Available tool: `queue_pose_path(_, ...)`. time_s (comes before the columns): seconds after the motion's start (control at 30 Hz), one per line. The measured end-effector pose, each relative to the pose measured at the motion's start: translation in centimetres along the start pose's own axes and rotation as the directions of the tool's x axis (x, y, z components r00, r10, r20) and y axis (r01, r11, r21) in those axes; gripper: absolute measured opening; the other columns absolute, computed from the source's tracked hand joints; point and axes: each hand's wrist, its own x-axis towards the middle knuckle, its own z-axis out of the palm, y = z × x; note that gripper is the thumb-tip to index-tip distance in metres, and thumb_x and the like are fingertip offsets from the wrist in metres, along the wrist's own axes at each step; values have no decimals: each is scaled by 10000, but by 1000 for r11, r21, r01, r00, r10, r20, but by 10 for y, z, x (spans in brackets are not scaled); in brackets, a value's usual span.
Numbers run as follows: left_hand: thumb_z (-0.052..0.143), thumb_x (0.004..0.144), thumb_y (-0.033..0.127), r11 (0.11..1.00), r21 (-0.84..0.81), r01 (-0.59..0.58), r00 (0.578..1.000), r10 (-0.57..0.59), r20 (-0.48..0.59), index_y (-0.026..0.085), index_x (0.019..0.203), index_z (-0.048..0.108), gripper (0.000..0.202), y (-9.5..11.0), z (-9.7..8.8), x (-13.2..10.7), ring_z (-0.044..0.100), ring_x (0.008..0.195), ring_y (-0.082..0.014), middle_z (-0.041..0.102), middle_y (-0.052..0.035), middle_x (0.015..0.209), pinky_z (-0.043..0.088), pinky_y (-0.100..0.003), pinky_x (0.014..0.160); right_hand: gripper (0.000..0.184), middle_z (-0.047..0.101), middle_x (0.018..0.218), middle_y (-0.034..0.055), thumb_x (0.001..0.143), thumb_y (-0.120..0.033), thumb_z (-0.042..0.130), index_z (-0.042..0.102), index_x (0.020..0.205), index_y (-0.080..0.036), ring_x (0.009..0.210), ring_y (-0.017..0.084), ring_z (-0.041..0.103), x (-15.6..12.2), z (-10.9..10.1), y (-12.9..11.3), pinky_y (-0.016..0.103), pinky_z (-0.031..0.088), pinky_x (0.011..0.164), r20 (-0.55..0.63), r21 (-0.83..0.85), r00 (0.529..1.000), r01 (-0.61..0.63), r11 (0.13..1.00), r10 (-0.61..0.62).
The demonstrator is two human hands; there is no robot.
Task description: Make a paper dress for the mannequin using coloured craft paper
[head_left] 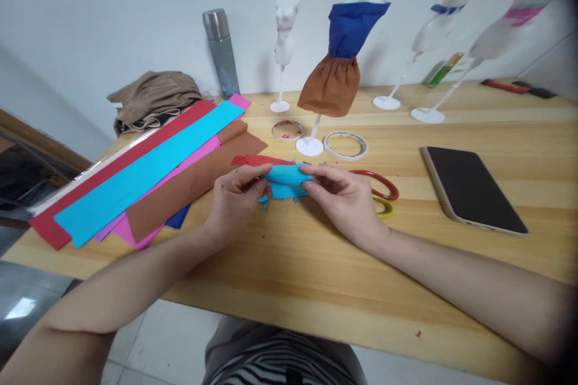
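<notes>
A small folded strip of light blue crepe paper (285, 174) is stretched between my hands above the table. My left hand (237, 195) pinches its left end between thumb and fingers, and my right hand (345, 195) pinches the right end the same way. Behind and beneath it lie a red paper piece (266, 160) and several blue scraps. Scissors (382, 183) with red and yellow handles rest just beyond my right hand, their blades hidden by it.
Coloured paper sheets (180, 177) fan out at the left, near a brown cloth (156, 93) and a flask (222, 54). Behind stand several mini mannequins, one in a blue and brown paper dress (332, 87). Tape rolls (347, 156) and a phone (474, 186) lie on the table.
</notes>
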Motion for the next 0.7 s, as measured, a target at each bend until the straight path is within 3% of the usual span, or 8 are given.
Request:
queue_pose_path(0.27,690,839,178,979,156,-134,991,132,20,235,940,821,175,-9,-1,-1,689,705,-143,752,-16,810,584,-260,675,158,725,806,29,815,-327,700,798,919,-259,736,196,638,-1,1,7,357,534,702,9,-100,999,35,994,-34)
queue_pose_path(0.47,654,865,161,970,167,-175,984,170,43,209,949,795,171,-9,-1,-2,686,656,-122,745,-22,826,568,-232,618,122,717,811,29,815,-309,685,770,869,-239,720,182,624,-1,2,4,346,501,689,13,-73,999,46,996,-45)
queue_pose_path(0.57,663,861,177,980,133,-145,989,142,31,207,932,788,147,-8,0,-2,688,634,-122,740,-18,803,565,-228,590,98,696,780,23,815,-297,681,758,841,-242,713,182,610,-1,2,1,345,492,680,16,-68,998,63,996,-62)
queue_pose_path(0.7,714,828,223,997,78,-13,1000,13,7,203,872,781,83,-6,1,0,693,605,-140,719,-2,693,567,-236,562,88,685,764,17,809,-294,682,750,824,-240,694,178,600,-1,2,-2,344,487,667,15,-65,998,60,996,-59)
